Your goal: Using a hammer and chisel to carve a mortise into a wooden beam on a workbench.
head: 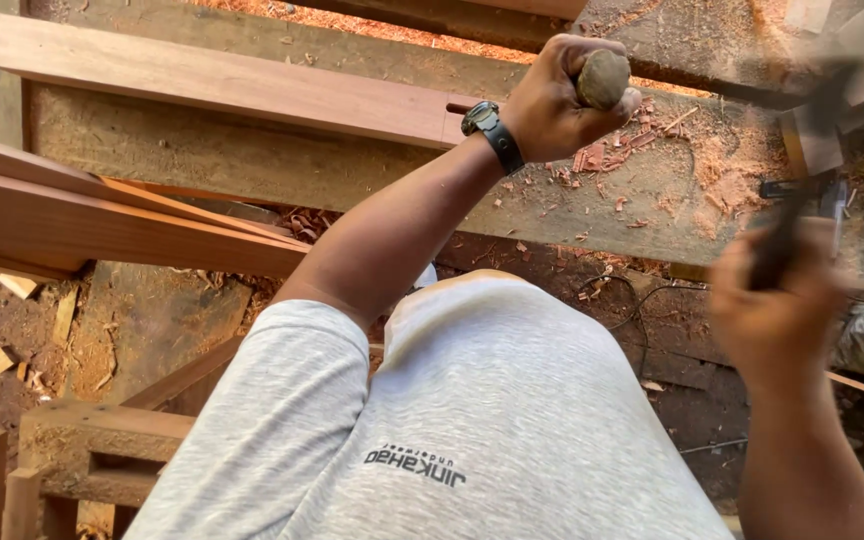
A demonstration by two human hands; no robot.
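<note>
a: chopping a mortise in the plank (222,85), i'd judge. the left hand (552,100) was fisted tight round the chisel handle (603,79), held upright just past the plank's notched end.

b: and the right hand (777,320)?

a: raised, blurred, closed on a dark hammer (802,190). 1 square blow on the handle seemed due, left wrist steady.

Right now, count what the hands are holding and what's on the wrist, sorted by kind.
Round-handled tool in the left hand: 1
Blurred dark tool in the right hand: 1
Black wristwatch: 1
Total: 3
</note>
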